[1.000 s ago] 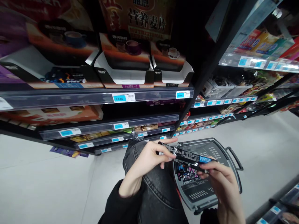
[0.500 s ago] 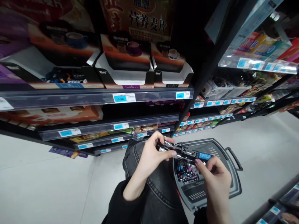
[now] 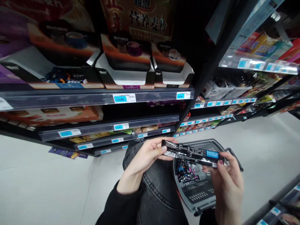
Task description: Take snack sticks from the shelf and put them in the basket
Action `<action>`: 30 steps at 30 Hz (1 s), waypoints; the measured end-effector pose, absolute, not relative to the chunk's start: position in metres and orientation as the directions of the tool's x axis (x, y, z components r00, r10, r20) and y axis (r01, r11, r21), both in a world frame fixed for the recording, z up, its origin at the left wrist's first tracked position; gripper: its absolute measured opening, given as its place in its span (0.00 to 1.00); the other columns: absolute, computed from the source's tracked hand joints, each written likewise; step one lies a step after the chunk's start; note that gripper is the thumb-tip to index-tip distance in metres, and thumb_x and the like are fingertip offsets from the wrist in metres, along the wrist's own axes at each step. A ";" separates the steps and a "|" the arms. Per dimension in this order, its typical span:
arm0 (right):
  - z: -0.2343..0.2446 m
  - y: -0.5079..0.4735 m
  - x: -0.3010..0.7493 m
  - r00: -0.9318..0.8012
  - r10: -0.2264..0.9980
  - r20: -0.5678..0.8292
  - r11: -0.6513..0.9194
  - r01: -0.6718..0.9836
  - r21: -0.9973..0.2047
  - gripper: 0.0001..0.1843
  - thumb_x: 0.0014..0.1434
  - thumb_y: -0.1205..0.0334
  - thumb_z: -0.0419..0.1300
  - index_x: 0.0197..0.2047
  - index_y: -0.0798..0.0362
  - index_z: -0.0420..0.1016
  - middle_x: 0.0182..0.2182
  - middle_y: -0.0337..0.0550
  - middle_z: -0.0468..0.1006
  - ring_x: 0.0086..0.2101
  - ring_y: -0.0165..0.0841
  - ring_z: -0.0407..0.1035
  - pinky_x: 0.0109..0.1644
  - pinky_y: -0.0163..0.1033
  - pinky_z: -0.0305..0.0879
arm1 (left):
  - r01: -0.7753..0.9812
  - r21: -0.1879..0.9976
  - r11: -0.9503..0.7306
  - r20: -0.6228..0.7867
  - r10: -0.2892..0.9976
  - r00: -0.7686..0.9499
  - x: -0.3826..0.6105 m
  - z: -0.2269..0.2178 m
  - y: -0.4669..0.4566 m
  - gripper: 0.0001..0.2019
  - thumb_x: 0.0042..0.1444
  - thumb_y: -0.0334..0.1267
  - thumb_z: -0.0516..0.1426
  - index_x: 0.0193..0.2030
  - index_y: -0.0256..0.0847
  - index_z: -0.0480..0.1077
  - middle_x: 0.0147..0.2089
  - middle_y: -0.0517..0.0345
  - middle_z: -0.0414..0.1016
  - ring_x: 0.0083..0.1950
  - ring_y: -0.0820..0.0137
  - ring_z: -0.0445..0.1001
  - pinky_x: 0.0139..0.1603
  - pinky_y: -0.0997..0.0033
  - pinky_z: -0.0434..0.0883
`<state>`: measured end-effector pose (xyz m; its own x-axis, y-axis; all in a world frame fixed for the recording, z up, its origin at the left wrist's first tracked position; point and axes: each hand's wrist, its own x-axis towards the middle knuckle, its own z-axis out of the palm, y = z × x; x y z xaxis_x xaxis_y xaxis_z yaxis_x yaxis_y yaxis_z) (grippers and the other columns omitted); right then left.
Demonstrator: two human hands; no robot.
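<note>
A long black packet (image 3: pixel 191 152) with white print and a blue label at its right end is held level between both hands, above a grey shopping basket (image 3: pixel 212 194) on the floor. My left hand (image 3: pixel 145 156) pinches the packet's left end with thumb and fingertips. My right hand (image 3: pixel 228 179) grips the right end near the blue label. Several small dark packets (image 3: pixel 187 172) lie in the basket. My knee in dark jeans (image 3: pixel 156 184) is under the left hand.
Black store shelves (image 3: pixel 98 97) with blue price tags stand close in front, stacked with boxed drinks. More shelving (image 3: pixel 253 65) runs off to the right. Another shelf edge (image 3: pixel 276 203) crosses the bottom right corner. The floor (image 3: pixel 47 184) is pale grey.
The packet has been raised slightly and turned more level, its printed face toward me. My right hand shifted right and opened its grip toward the packet's end.
</note>
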<state>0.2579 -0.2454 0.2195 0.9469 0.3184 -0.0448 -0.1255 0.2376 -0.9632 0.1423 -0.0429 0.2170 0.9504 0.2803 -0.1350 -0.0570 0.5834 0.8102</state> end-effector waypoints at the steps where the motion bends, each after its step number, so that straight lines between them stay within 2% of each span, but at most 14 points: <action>1: 0.221 -0.247 0.258 0.947 0.318 -0.047 0.243 -0.129 -0.961 0.19 0.49 0.58 0.65 0.44 0.50 0.65 0.28 0.41 0.73 0.19 0.29 0.67 0.25 0.37 0.66 | -0.056 0.804 0.593 -0.127 0.263 0.956 0.141 0.217 -0.043 0.17 0.52 0.34 0.61 0.50 0.35 0.72 0.51 0.46 0.73 0.43 0.63 0.77 0.39 0.70 0.77; 5: 0.225 -0.250 0.258 0.942 0.333 -0.032 0.261 -0.125 -0.957 0.20 0.53 0.58 0.62 0.48 0.48 0.65 0.28 0.42 0.73 0.21 0.32 0.68 0.24 0.38 0.65 | -0.076 0.793 0.604 -0.111 0.266 0.957 0.139 0.219 -0.044 0.17 0.51 0.35 0.62 0.49 0.37 0.73 0.52 0.46 0.73 0.41 0.63 0.77 0.35 0.70 0.78; 8: 0.228 -0.249 0.257 0.943 0.333 -0.026 0.293 -0.130 -0.947 0.21 0.53 0.59 0.60 0.51 0.47 0.65 0.30 0.43 0.73 0.23 0.31 0.67 0.23 0.36 0.63 | -0.088 0.794 0.602 -0.086 0.254 0.963 0.137 0.218 -0.045 0.17 0.50 0.35 0.63 0.48 0.37 0.74 0.50 0.46 0.74 0.38 0.63 0.78 0.32 0.71 0.78; 14: 0.227 -0.247 0.259 0.955 0.295 -0.023 0.268 -0.106 -0.957 0.18 0.54 0.59 0.60 0.48 0.49 0.69 0.33 0.45 0.73 0.27 0.32 0.68 0.25 0.36 0.63 | -0.059 0.855 0.515 -0.058 0.209 0.976 0.135 0.218 -0.043 0.18 0.51 0.38 0.61 0.50 0.37 0.72 0.53 0.43 0.72 0.36 0.63 0.78 0.31 0.69 0.76; 17: 0.226 -0.245 0.257 0.972 0.234 -0.019 0.262 -0.082 -0.962 0.19 0.54 0.58 0.61 0.49 0.50 0.69 0.36 0.46 0.73 0.28 0.31 0.68 0.26 0.35 0.63 | 0.003 0.931 0.365 -0.063 0.152 0.986 0.137 0.223 -0.047 0.20 0.49 0.34 0.61 0.51 0.37 0.69 0.49 0.46 0.74 0.38 0.64 0.77 0.38 0.67 0.75; 20: 0.226 -0.241 0.253 0.990 0.138 -0.034 0.213 -0.063 -0.975 0.23 0.52 0.58 0.63 0.52 0.49 0.67 0.33 0.44 0.74 0.26 0.29 0.67 0.24 0.32 0.61 | 0.119 0.991 0.067 -0.122 0.050 0.991 0.141 0.233 -0.060 0.19 0.50 0.32 0.59 0.50 0.39 0.68 0.36 0.56 0.76 0.32 0.70 0.76 0.39 0.71 0.71; 22: 0.226 -0.238 0.251 0.994 0.102 -0.028 0.161 -0.044 -0.986 0.25 0.51 0.58 0.64 0.52 0.50 0.66 0.31 0.43 0.74 0.25 0.29 0.67 0.24 0.32 0.61 | 0.171 0.974 -0.149 -0.169 0.027 0.985 0.145 0.238 -0.071 0.12 0.52 0.37 0.58 0.43 0.38 0.71 0.30 0.59 0.74 0.29 0.72 0.73 0.34 0.74 0.67; 24: 0.226 -0.235 0.248 0.993 0.117 -0.018 0.132 -0.034 -0.991 0.28 0.50 0.58 0.65 0.54 0.51 0.65 0.33 0.45 0.75 0.28 0.32 0.70 0.27 0.34 0.65 | 0.187 0.933 -0.307 -0.172 0.078 0.982 0.148 0.242 -0.083 0.10 0.52 0.42 0.58 0.35 0.37 0.72 0.27 0.60 0.71 0.29 0.72 0.70 0.31 0.76 0.63; 26: 0.225 -0.232 0.246 0.988 0.158 -0.002 0.141 -0.025 -0.990 0.33 0.48 0.60 0.66 0.57 0.52 0.62 0.37 0.47 0.76 0.32 0.34 0.72 0.33 0.37 0.69 | 0.187 0.912 -0.366 -0.145 0.138 0.980 0.151 0.244 -0.093 0.10 0.52 0.44 0.58 0.33 0.38 0.71 0.27 0.60 0.70 0.31 0.71 0.68 0.31 0.76 0.61; 30: 0.217 -0.225 0.241 0.974 0.225 0.040 0.180 -0.002 -0.984 0.33 0.46 0.61 0.68 0.55 0.52 0.62 0.38 0.47 0.77 0.35 0.35 0.74 0.37 0.38 0.71 | 0.190 0.936 -0.296 -0.133 0.199 0.971 0.155 0.243 -0.103 0.10 0.56 0.43 0.54 0.40 0.40 0.70 0.33 0.59 0.72 0.36 0.68 0.69 0.35 0.74 0.62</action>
